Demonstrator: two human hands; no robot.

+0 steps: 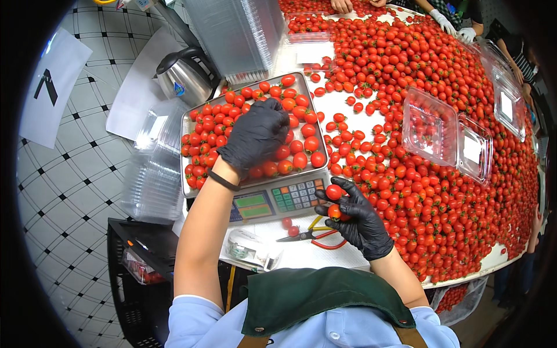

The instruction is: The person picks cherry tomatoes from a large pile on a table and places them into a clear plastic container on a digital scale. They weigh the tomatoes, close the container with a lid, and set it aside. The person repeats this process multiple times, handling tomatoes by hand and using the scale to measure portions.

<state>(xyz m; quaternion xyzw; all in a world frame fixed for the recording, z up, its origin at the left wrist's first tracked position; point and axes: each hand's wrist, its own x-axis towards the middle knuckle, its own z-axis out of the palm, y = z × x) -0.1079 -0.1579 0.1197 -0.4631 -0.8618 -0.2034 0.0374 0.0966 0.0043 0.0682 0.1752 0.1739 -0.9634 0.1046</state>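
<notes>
Over the metal tray [322, 135] of a digital weighing scale [300, 200], my left hand [260, 132], in a black glove, is curled palm down. Its fingertips are hidden, so whatever it may grip cannot be seen. Red cherry tomatoes [208, 126] cover much of the tray around it. My right hand [361, 222], also black-gloved, holds a few cherry tomatoes [334, 192] between its fingers, just right of the scale's keypad. Below the scale lie red-and-yellow-handled snips [307, 235], with two loose tomatoes [290, 226] beside the blades.
A large heap of cherry tomatoes [417, 187] spreads across the table. Open clear plastic clamshells [431, 126] rest on it. Stacked clear containers [233, 35] and a steel kettle [185, 76] stand behind the tray. A black crate [119, 282] sits lower left. Co-workers' gloved hands [444, 21] are at the far side.
</notes>
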